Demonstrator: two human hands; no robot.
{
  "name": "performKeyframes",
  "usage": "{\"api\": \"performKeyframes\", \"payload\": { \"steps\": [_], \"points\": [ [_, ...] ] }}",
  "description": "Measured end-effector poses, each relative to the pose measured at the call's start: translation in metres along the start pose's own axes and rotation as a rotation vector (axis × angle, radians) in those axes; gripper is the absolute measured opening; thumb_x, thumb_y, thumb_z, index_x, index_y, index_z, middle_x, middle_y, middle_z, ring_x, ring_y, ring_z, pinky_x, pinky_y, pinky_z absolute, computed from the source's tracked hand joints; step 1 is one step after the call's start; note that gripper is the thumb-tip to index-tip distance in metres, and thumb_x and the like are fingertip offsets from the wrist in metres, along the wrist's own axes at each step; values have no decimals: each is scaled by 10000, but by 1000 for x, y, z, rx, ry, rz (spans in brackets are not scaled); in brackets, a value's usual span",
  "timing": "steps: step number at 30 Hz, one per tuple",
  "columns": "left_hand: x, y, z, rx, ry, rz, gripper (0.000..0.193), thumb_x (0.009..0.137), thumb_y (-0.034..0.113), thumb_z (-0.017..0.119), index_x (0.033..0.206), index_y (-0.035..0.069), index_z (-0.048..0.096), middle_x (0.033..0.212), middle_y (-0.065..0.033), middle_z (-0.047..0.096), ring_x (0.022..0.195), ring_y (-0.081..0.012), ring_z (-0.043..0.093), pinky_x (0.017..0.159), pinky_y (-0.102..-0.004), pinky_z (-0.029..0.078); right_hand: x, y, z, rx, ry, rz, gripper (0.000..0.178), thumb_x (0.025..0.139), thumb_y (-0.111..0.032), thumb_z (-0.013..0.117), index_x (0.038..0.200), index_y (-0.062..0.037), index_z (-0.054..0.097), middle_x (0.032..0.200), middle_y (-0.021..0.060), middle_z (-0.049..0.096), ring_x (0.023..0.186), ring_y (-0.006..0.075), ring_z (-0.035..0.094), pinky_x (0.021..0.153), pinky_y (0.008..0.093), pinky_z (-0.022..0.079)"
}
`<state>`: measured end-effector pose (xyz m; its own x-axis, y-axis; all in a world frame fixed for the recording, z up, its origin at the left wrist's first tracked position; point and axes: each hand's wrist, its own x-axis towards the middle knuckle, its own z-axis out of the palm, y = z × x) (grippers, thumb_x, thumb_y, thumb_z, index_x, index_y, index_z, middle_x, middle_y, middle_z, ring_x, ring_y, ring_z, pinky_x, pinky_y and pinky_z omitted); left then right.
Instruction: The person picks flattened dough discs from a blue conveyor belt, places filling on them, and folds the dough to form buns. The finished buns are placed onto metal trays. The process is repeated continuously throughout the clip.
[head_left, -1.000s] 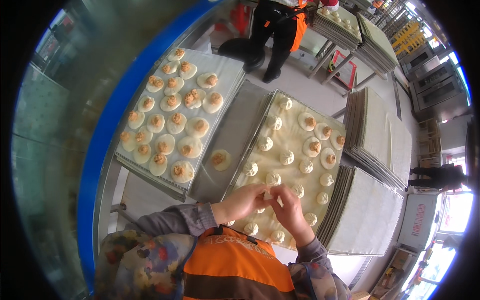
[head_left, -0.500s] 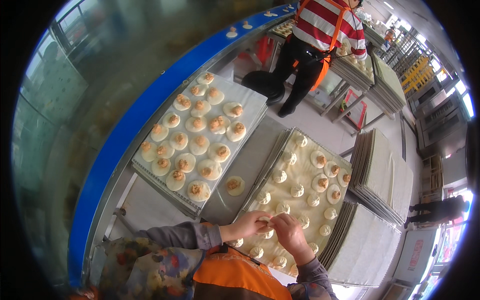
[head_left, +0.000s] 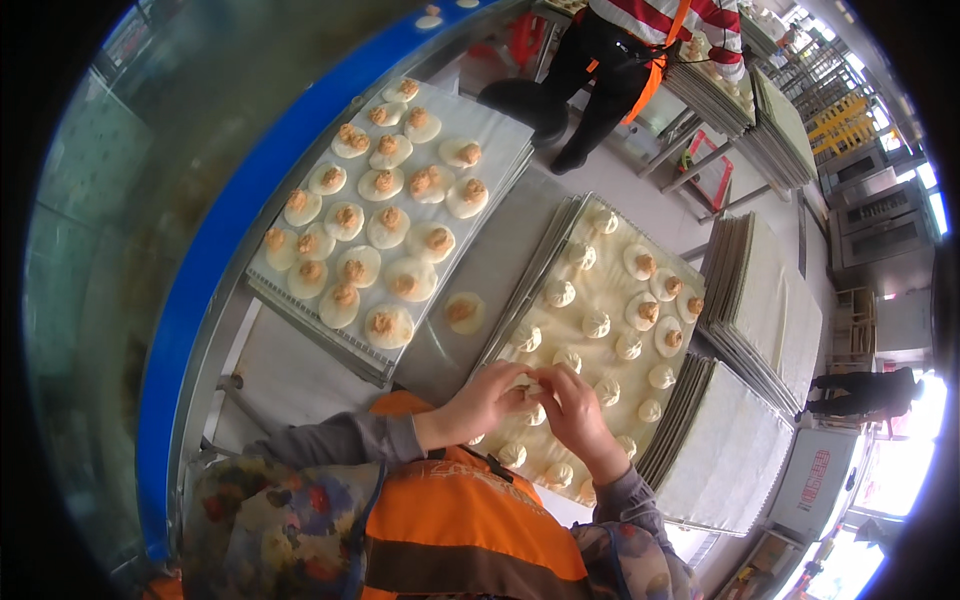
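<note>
My left hand [head_left: 484,402] and my right hand [head_left: 574,412] meet above the near part of a cloth-lined tray [head_left: 545,440]. Pinched between their fingertips is a pale dough bun [head_left: 529,384], mostly covered by the fingers. Rows of pleated, closed buns [head_left: 596,324] sit on this tray around and beyond my hands. Towards its far right side lie several flat dough rounds [head_left: 642,311] topped with orange-brown filling. To the left, another tray [head_left: 470,125] carries many open rounds with filling [head_left: 388,227]. A single filled round [head_left: 464,313] rests on the metal surface between the trays.
A blue conveyor belt [head_left: 215,270] curves along the left, with dough pieces at its far end. Stacks of cloth-covered trays [head_left: 725,440] stand close on the right. Further off, a person in a striped top [head_left: 640,50] stands by more trays, next to a black round stool [head_left: 525,108].
My view has tipped down, so the trays appear higher in the picture. Both hands remain together over the same tray, and their fingers have shifted around the bun.
</note>
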<state>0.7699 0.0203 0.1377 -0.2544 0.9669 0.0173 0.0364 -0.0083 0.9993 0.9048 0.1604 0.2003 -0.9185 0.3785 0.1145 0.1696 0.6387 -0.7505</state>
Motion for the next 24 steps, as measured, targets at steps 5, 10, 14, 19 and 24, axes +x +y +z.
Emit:
{"api": "performKeyframes", "payload": {
  "steps": [5,10,14,19,24],
  "points": [
    [9,10,-12,381,-169,3,351,1017,30,535,1366,50,501,1147,-79,569,993,-119,576,793,-267,520,2,-6,3,-104,-40,-111,218,830,-17,695,1040,-23,633,885,114,617,818,321,632,727,401,521],
    [10,11,-21,-420,-144,-510,374,1017,5,494,1389,36,484,1172,-64,581,970,-112,571,837,-272,496,2,-1,12,38,14,137,214,822,-4,692,1029,-24,640,896,128,622,799,335,633,712,417,520],
    [-5,-4,-7,-118,30,-135,409,971,-17,505,1376,46,508,1137,-134,616,985,-228,611,877,-339,497,2,1,8,-130,35,-110,250,805,28,700,1040,-32,638,905,136,625,804,345,652,685,417,541],
    [-2,-14,-9,54,-65,-241,353,966,17,529,1319,12,524,1231,-209,582,1133,-343,585,996,-403,452,4,-1,2,-82,-80,-183,240,789,-17,639,1025,-61,636,916,119,598,845,305,619,736,429,523],
    [11,1,-23,130,-247,-50,283,971,91,585,1241,15,553,1096,-191,620,1034,-348,594,894,-412,474,2,-7,1,-80,-74,-125,181,823,-65,659,999,-48,620,933,101,602,870,302,626,765,402,519]
  ]
}}
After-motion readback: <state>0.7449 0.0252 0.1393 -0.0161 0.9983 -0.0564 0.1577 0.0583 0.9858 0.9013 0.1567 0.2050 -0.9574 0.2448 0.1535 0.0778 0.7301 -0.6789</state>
